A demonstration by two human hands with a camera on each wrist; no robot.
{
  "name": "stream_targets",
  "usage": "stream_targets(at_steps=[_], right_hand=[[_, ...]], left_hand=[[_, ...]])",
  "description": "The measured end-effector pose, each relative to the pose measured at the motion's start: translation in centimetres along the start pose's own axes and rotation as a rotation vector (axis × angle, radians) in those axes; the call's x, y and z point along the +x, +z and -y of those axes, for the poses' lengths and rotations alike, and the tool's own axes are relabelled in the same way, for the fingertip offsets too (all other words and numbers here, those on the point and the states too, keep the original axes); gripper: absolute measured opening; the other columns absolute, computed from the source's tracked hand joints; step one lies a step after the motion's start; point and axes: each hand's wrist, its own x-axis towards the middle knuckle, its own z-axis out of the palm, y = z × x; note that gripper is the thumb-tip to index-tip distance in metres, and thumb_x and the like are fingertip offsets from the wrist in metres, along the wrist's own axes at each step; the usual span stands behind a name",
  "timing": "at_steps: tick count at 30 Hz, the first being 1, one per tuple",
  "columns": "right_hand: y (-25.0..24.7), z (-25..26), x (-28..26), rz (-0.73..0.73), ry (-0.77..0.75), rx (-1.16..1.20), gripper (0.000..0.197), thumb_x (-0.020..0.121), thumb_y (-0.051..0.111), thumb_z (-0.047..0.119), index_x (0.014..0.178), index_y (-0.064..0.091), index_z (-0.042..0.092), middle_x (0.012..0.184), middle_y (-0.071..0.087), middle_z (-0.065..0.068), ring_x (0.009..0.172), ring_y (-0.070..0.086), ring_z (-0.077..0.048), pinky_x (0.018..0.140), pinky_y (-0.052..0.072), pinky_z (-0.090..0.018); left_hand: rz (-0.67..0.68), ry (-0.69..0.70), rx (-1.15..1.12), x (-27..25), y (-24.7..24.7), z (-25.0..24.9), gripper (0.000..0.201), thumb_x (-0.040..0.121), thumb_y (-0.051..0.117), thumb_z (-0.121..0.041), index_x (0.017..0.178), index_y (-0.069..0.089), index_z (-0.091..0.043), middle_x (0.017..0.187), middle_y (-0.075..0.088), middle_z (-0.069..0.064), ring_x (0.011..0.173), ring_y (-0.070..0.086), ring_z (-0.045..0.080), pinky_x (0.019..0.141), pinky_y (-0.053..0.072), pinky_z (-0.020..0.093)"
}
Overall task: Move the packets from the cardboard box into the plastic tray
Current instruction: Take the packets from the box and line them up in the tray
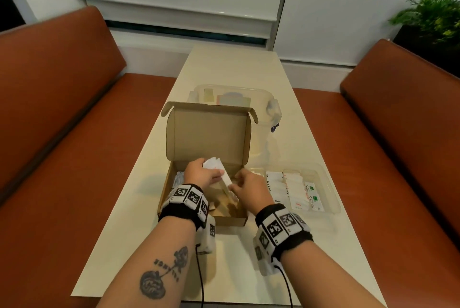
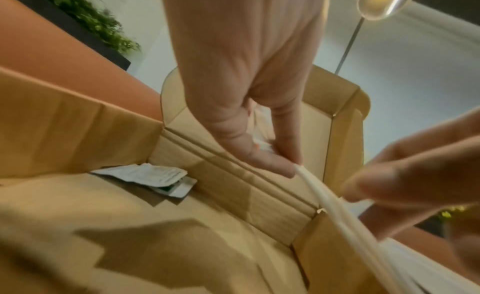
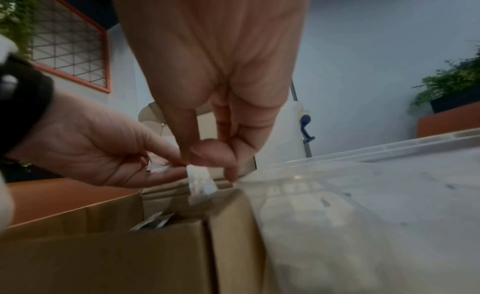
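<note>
An open cardboard box (image 1: 237, 219) stands on the table with its lid up. Over it my left hand (image 1: 202, 173) grips a bunch of white packets (image 1: 213, 162). My right hand (image 1: 245, 187) pinches the lower end of the same white packets (image 3: 200, 182) between thumb and fingers. The stack of packets (image 2: 335, 212) stretches from my left fingers (image 2: 275, 163) to the blurred right hand (image 2: 405, 181). A couple of packets (image 2: 155, 175) still lie in the box's far corner. The clear plastic tray (image 1: 333, 190), right of the box, holds rows of white packets (image 1: 296, 189).
A clear lidded container (image 1: 271, 106) stands behind the box. The cream table (image 1: 231, 265) runs between two orange sofas (image 1: 62, 113). A potted plant (image 1: 433, 19) is at the far right. Wrist-band cables (image 1: 200, 280) hang over the near table edge.
</note>
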Motion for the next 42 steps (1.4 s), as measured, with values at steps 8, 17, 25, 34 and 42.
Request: stream_targets(at_steps=[8, 17, 25, 34, 42], right_hand=[[0.2, 0.6, 1.1, 0.034, 0.063, 0.04, 0.014, 0.085, 0.065, 0.015, 0.098, 0.066, 0.01, 0.096, 0.069, -0.009, 0.088, 0.064, -0.022, 0.085, 0.052, -0.035], [0.7, 3.4, 1.4, 0.016, -0.033, 0.112, 0.016, 0.086, 0.063, 0.017, 0.094, 0.074, 0.008, 0.087, 0.071, -0.008, 0.077, 0.061, -0.017, 0.075, 0.048, -0.027], [2.4, 4.4, 1.3, 0.061, -0.02, 0.106, 0.012, 0.085, 0.063, 0.019, 0.086, 0.072, 0.011, 0.075, 0.064, 0.001, 0.066, 0.054, -0.008, 0.062, 0.041, -0.017], [5.9, 4.2, 0.8, 0.398, -0.095, -0.364, 0.021, 0.089, 0.058, 0.01, 0.108, 0.065, 0.014, 0.114, 0.059, -0.007, 0.103, 0.06, -0.023, 0.089, 0.051, -0.032], [6.8, 4.4, 1.2, 0.4, -0.144, -0.541, 0.019, 0.09, 0.058, 0.014, 0.107, 0.062, 0.008, 0.11, 0.059, -0.013, 0.102, 0.058, -0.027, 0.089, 0.052, -0.038]], left_hand=[[0.065, -0.068, -0.242, -0.9, -0.8, 0.7, 0.03, 0.087, 0.058, 0.011, 0.114, 0.053, 0.002, 0.098, 0.061, 0.016, 0.084, 0.065, 0.023, 0.065, 0.06, 0.027], [0.147, -0.207, -0.505, -1.3, -1.4, 1.4, 0.047, 0.088, 0.058, -0.05, 0.113, 0.055, -0.011, 0.106, 0.064, 0.013, 0.097, 0.065, 0.024, 0.079, 0.056, 0.037], [0.04, -0.031, -0.358, -1.6, -3.6, 2.3, 0.014, 0.095, 0.051, -0.003, 0.108, 0.058, -0.004, 0.098, 0.066, 0.014, 0.085, 0.066, 0.02, 0.062, 0.059, 0.026], [-0.077, 0.043, -0.419, -0.8, -6.7, 1.6, 0.017, 0.098, 0.043, -0.001, 0.096, 0.056, -0.01, 0.096, 0.067, 0.015, 0.087, 0.068, 0.024, 0.074, 0.056, 0.035], [-0.106, 0.049, -0.423, -0.7, -6.9, 2.1, 0.013, 0.098, 0.043, 0.0, 0.1, 0.054, -0.006, 0.096, 0.065, 0.017, 0.09, 0.066, 0.028, 0.076, 0.055, 0.035]])
